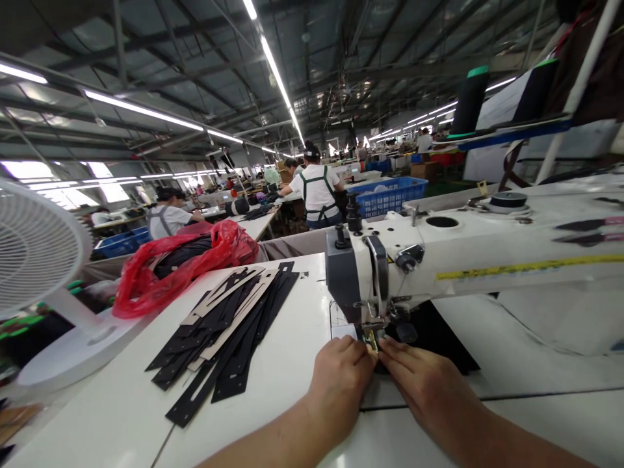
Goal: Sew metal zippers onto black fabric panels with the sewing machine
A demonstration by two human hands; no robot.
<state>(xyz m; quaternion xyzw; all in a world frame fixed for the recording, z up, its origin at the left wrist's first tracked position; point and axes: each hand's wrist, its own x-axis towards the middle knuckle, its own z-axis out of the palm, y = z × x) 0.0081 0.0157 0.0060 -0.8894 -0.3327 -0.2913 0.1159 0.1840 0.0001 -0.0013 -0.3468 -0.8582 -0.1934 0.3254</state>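
Note:
My left hand (341, 383) is at the left of the sewing machine's presser foot, its fingers curled and pressed together; what they pinch, if anything, is hidden. From the other side my right hand (431, 377) meets it, fingers stretched out and lying flat close to the needle area. Between the fingertips shows a small gold-coloured ridged strip (374, 340), too small to identify. Black fabric (446, 338) lies under the arm of the white sewing machine (468, 244), just beyond my right hand. The needle tip cannot be made out.
Left of the machine, a loose pile of black slotted strips (238, 325) with some beige ones covers the white table (112, 403). Behind it sits a red plastic bag (141, 286); a white fan (39, 253) stands far left. Thread cones (472, 104) rise at right. Co-workers (316, 185) sit ahead.

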